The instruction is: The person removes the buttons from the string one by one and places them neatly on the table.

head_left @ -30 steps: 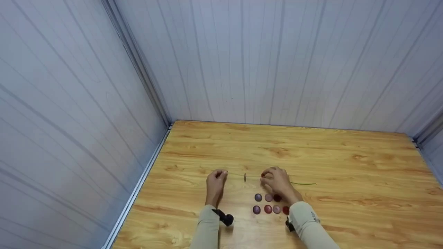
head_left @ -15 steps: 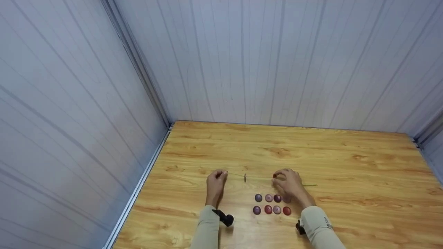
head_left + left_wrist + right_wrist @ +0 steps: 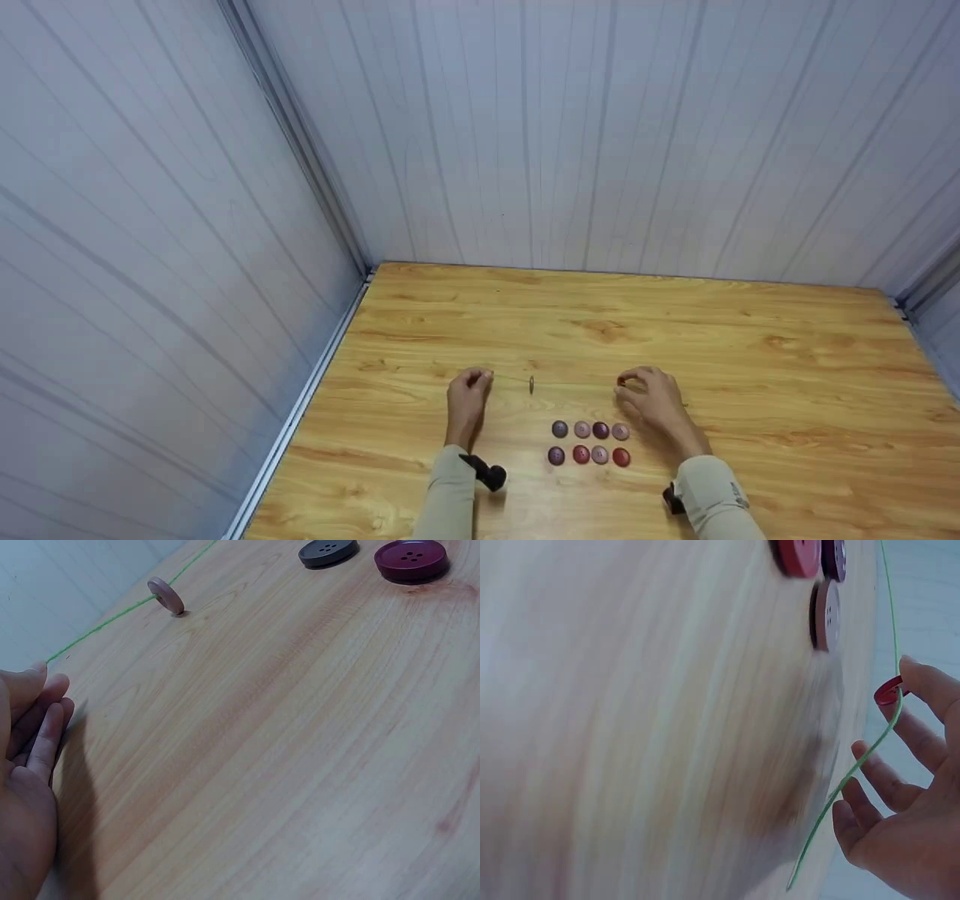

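Between thumb and fingers, my left hand (image 3: 466, 397) pinches one end of a thin green string (image 3: 101, 626). A pinkish-brown button (image 3: 165, 595) is threaded on the string and stands on edge at the table, between the two hands. My right hand (image 3: 656, 405) pinches a red button (image 3: 888, 692) by its edge. The string passes at this red button, and its tail hangs loose past the right-hand fingers in the right wrist view. From hand to hand the string runs nearly straight.
Two rows of buttons lie on the wooden table (image 3: 420, 315) between the forearms, including a dark purple one (image 3: 601, 430), a red one (image 3: 621, 457) and a grey one (image 3: 559, 429). White panel walls (image 3: 480, 150) stand behind and to the left.
My right hand has moved right along the string with the red button, leaving more string between the hands and uncovering the buttons beneath it. The left hand stays in place.
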`<state>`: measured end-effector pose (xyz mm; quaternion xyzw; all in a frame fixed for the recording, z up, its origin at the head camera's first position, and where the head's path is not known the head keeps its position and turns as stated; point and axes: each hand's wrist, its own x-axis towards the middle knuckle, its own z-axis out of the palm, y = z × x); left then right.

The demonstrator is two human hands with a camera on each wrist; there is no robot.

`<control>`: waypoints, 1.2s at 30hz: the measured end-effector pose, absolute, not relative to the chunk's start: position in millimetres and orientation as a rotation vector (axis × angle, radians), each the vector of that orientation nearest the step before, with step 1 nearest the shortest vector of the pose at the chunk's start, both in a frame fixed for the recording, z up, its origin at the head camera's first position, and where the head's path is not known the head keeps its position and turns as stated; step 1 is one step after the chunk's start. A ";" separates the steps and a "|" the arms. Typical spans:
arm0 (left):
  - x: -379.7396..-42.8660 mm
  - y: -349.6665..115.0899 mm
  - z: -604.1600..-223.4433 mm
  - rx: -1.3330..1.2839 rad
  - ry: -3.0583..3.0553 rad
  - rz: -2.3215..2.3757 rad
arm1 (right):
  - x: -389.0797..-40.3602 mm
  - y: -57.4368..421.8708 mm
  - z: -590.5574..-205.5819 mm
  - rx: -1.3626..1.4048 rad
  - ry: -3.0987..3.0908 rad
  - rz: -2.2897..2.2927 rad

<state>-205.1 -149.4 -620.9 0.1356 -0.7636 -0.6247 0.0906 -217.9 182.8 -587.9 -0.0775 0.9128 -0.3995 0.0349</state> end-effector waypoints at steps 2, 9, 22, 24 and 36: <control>-204.9 -149.3 -621.0 0.411 -2.266 -1.866 | -217.7 187.2 -587.7 -0.236 2.809 -1.231; -204.8 -148.8 -621.7 0.398 -2.255 -1.875 | -214.6 202.7 -585.7 -0.199 2.807 -1.226; -204.2 -148.1 -619.9 0.358 -2.197 -1.900 | -208.8 231.3 -582.5 -0.169 2.830 -1.203; -204.0 -148.3 -619.9 0.346 -2.195 -1.891 | -208.0 235.3 -582.2 -0.173 2.838 -1.195; -187.5 -145.4 -589.5 0.253 -2.166 -1.950 | -203.3 254.8 -578.8 -0.154 2.832 -1.199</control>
